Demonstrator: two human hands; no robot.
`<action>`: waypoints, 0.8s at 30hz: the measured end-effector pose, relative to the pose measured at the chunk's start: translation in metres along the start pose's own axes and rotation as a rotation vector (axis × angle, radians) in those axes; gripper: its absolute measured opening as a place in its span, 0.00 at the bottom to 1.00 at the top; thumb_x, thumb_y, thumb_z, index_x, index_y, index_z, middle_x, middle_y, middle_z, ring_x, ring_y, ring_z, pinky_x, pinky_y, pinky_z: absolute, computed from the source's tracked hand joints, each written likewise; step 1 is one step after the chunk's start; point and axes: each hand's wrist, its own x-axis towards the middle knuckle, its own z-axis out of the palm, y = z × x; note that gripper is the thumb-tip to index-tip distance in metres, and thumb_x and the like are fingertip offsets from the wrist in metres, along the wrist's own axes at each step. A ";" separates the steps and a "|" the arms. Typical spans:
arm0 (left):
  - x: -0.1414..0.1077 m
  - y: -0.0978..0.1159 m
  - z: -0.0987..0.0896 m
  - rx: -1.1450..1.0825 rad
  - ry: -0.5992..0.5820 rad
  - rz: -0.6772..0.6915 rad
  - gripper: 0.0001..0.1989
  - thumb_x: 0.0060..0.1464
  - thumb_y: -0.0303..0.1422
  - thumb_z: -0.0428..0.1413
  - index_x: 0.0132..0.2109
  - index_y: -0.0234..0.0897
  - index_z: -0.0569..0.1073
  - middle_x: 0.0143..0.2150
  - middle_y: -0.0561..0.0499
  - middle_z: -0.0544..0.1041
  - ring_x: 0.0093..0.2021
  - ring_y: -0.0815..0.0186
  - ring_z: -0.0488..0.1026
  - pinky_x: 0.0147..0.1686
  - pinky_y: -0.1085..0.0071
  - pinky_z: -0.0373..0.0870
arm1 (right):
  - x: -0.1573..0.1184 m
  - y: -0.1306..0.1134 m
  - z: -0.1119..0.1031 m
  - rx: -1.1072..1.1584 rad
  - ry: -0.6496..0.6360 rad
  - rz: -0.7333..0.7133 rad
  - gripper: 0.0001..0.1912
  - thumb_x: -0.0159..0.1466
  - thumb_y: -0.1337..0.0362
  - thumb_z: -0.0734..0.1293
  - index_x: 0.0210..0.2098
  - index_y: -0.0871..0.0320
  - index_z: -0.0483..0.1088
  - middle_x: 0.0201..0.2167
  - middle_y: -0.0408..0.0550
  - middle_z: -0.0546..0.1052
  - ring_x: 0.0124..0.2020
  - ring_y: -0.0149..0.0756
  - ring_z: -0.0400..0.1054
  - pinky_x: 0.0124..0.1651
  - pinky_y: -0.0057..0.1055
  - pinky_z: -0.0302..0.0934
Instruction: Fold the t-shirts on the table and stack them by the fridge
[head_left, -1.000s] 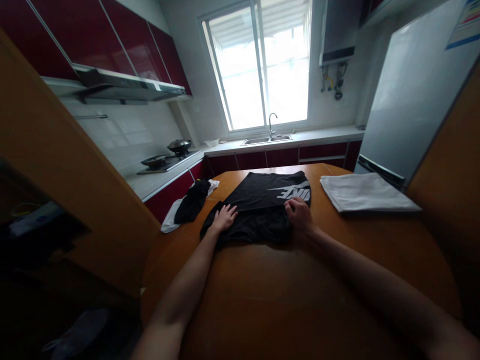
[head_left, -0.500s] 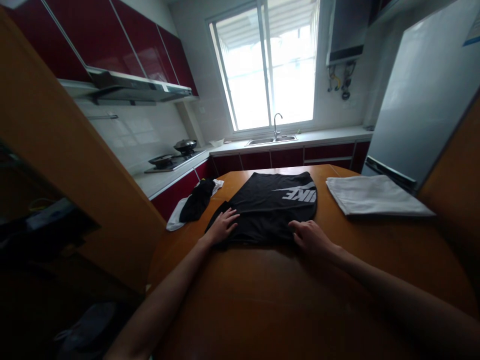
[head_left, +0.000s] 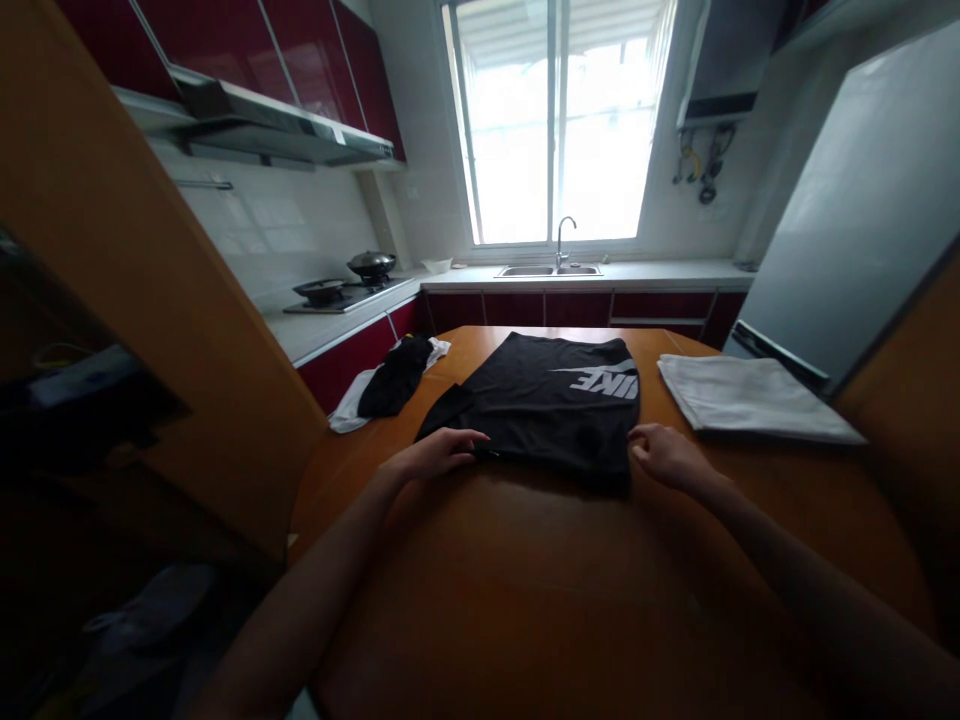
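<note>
On the tabletop (head_left: 555,580), I seem to be squaring the black garment (head_left: 536,405), right hand (head_left: 670,455) pinching its edge, left hand (head_left: 429,453) grip unclear; next needs even tension.

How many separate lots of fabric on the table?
3: the dark garment with pale lettering in the middle, the folded white cloth at right, the black-and-white heap at left. More pieces may be hidden inside the heap.

Black garment (head_left: 540,420), white lettering (head_left: 604,384), orange-brown counter (head_left: 562,590) before me
Around me: plain white cloth (head_left: 750,395), deep-red cabinets (head_left: 319,60), silver-grey refrigerator (head_left: 855,220).
</note>
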 end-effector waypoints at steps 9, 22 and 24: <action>-0.025 -0.003 -0.026 -0.034 -0.159 0.029 0.40 0.45 0.40 0.69 0.66 0.51 0.67 0.58 0.49 0.73 0.58 0.57 0.70 0.58 0.65 0.66 | -0.008 -0.004 0.006 0.032 -0.216 -0.562 0.29 0.53 0.78 0.62 0.49 0.48 0.76 0.60 0.47 0.73 0.69 0.50 0.54 0.69 0.64 0.34; -0.023 0.002 -0.037 -0.085 0.236 -0.059 0.20 0.63 0.46 0.52 0.53 0.38 0.74 0.39 0.50 0.76 0.38 0.64 0.72 0.41 0.70 0.70 | 0.008 0.006 -0.068 0.029 0.163 -0.388 0.11 0.65 0.65 0.62 0.43 0.52 0.75 0.41 0.51 0.78 0.43 0.43 0.72 0.48 0.37 0.65; -0.022 0.000 -0.036 -0.108 0.195 -0.069 0.22 0.64 0.48 0.51 0.51 0.37 0.76 0.39 0.49 0.78 0.39 0.64 0.73 0.42 0.69 0.70 | -0.004 0.018 -0.071 0.010 0.138 -0.375 0.11 0.66 0.62 0.62 0.44 0.51 0.76 0.41 0.51 0.78 0.42 0.42 0.73 0.47 0.37 0.66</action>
